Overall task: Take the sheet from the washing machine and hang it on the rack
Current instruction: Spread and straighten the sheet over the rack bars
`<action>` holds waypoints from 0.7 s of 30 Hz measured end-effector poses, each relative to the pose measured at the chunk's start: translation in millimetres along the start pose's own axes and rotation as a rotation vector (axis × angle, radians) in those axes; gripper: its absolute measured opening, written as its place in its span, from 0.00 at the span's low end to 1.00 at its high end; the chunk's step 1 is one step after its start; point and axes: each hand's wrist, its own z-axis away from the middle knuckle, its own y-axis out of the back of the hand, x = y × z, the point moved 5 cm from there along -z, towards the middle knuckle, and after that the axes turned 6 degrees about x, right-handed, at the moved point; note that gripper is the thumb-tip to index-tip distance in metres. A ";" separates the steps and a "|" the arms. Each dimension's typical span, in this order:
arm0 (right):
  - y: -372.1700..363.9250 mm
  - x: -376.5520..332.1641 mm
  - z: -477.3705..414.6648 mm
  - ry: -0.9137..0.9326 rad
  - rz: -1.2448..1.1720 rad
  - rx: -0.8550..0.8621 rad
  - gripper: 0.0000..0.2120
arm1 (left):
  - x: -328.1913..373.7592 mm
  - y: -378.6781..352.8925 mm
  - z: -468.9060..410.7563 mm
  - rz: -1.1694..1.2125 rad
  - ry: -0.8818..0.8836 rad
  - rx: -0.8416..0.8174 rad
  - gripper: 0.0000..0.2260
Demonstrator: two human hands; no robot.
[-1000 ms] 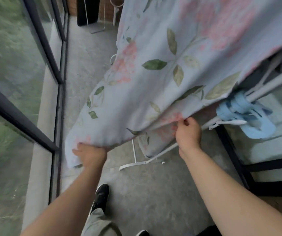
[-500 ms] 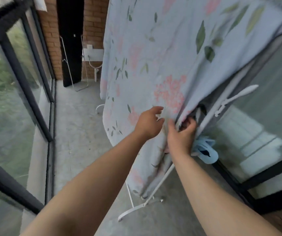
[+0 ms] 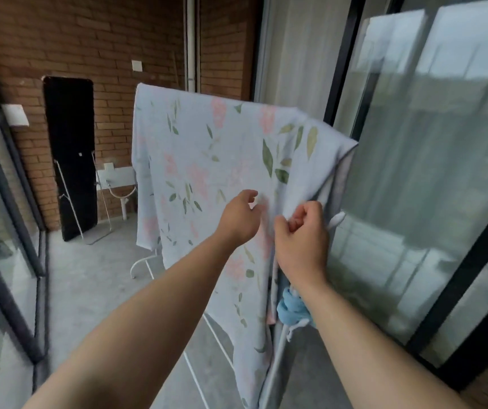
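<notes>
The sheet (image 3: 207,160) is hanging draped over the white rack (image 3: 275,370), filling mid-view up toward 12 o'clock. Your L hand (image 3: 239,216) is hovering just in front of the fabric, fingers relaxed, holding nothing. Your R hand (image 3: 301,231), at its 3 o'clock, is curling at the sheet's near edge; can't tell if it's pinching fabric. A blue cloth (image 3: 291,308) is sitting bunched on the rack at the R hand's 6 o'clock.

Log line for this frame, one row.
stage: hanging | sheet: draped over rack | left hand: open, at sheet | right hand: curled at sheet edge, grip unclear
</notes>
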 end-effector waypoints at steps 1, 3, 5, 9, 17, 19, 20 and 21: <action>6.7 -12.6 -9.3 0.066 0.006 0.025 0.11 | 7.4 3.7 -10.8 0.004 -0.008 0.006 0.19; 19.9 -34.4 -25.6 0.180 -0.007 0.103 0.12 | 14.7 10.4 -27.1 0.013 -0.012 0.020 0.19; 33.9 -52.9 -46.4 0.257 -0.016 0.187 0.11 | 22.9 17.1 -43.3 0.036 -0.014 0.038 0.19; 62.6 -71.3 -92.0 0.260 -0.016 0.353 0.06 | 34.2 24.9 -73.2 0.057 0.000 0.055 0.19; 34.6 -12.1 -186.0 -0.264 -0.289 0.052 0.07 | 36.5 28.1 -121.4 0.199 0.203 0.149 0.22; 17.0 2.5 -196.6 -0.387 -0.414 -0.152 0.11 | 35.4 26.7 -131.7 0.251 0.237 0.175 0.23; 7.2 8.6 -200.7 -0.436 -0.444 -0.252 0.13 | 35.7 24.9 -137.7 0.277 0.255 0.194 0.24; -0.4 9.4 -200.3 -0.460 -0.433 -0.357 0.16 | 36.7 24.9 -140.4 0.298 0.264 0.198 0.24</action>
